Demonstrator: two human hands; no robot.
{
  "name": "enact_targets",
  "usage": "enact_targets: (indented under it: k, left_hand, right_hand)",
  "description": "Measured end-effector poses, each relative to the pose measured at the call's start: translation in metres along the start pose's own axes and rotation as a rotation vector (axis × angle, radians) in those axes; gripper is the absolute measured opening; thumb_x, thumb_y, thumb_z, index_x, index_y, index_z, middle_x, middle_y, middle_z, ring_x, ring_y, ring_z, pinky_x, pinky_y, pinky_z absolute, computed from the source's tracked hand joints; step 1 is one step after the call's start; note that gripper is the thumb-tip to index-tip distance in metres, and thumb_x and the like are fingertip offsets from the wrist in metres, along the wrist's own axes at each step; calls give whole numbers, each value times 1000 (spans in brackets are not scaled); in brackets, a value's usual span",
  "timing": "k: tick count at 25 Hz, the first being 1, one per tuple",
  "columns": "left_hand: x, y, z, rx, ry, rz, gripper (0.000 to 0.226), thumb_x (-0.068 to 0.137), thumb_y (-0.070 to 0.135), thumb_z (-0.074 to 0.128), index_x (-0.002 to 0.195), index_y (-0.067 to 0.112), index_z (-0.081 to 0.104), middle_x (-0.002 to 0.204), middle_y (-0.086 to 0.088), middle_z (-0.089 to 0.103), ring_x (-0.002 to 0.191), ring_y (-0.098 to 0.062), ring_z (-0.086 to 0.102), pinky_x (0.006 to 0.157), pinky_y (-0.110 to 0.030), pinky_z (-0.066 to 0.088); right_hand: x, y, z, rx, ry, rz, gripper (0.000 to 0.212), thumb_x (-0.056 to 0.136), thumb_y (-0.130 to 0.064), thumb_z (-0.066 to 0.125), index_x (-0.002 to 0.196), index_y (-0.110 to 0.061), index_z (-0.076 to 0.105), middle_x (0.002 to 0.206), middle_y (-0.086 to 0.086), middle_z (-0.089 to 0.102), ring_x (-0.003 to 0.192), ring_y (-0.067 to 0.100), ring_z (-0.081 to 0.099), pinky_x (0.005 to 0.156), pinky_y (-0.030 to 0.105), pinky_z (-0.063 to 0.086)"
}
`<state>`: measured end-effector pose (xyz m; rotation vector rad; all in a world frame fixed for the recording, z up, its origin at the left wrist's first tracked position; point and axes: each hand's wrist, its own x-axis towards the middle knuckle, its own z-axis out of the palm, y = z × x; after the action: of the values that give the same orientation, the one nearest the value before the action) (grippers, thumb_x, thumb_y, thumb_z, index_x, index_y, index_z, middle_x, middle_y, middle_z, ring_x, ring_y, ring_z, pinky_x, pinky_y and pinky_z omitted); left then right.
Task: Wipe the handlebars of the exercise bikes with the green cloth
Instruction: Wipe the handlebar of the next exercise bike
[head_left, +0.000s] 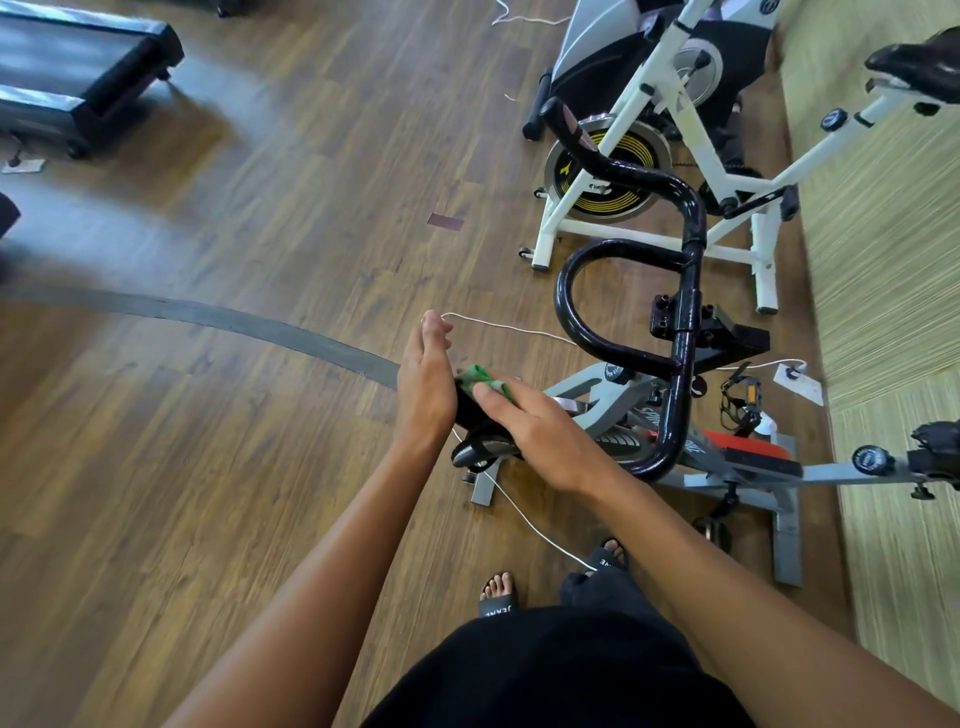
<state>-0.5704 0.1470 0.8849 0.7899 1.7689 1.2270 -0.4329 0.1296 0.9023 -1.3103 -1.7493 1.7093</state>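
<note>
- Wood-plank flooring (208, 441) is stretching across a gym room, with a treadmill (78, 78) sitting far left and a white bike (727, 171) standing beyond the grey bike (737, 467) nearest the person.
- The right hand (535, 436) is holding the green cloth (480, 378) against the near tip of the grey bike's black handlebar (680, 364). Its thumb is lying on top and its fingers are going over the far side, out of sight.
- The left hand (423, 384) is standing edge-on with straight fingers, gripping nothing, touching or just beside that same tip.
- By the look of it, the wiping is sitting at the bar's near end.
- Next, the cloth is needing to travel along the curve, round the middle loop and out to the far tip (556, 111), with the white bike probably waiting after that.
</note>
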Motion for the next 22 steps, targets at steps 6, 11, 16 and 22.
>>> enact_targets:
  k: [6, 11, 16, 22]
  left_hand:
    - [-1, -1, 0, -18, 13, -4, 55, 106, 49, 25, 120, 10, 62, 115, -2, 60, 116, -22, 56, 105, -40, 43]
    - [1, -3, 0, -5, 15, -5, 54, 106, 49, 24, 116, 13, 63, 113, -3, 61, 114, -20, 57, 107, -43, 42]
    - [2, -3, 0, 11, -3, -9, 55, 106, 49, 24, 119, 13, 63, 117, -5, 61, 117, -22, 56, 107, -44, 41]
    - [0, 2, -2, 160, -69, 28, 56, 105, 51, 22, 128, 15, 58, 132, -2, 58, 126, -18, 50, 109, -38, 36]
  right_hand:
    - [21, 2, 12, 117, 103, 97, 56, 84, -69, 40, 115, -35, 71, 113, -6, 73, 113, 14, 64, 107, 47, 44]
    - [9, 5, 5, -58, 79, 92, 35, 105, -44, 37, 123, -34, 65, 118, -6, 67, 115, 14, 59, 106, 45, 42]
    - [8, -2, 5, -20, -28, 59, 42, 102, -54, 36, 126, -31, 61, 121, -8, 65, 110, 3, 60, 99, 26, 44]
    - [-35, 53, -73, -776, -165, 147, 85, 77, -89, 32, 143, -37, 43, 138, -10, 54, 124, 13, 51, 102, 43, 44]
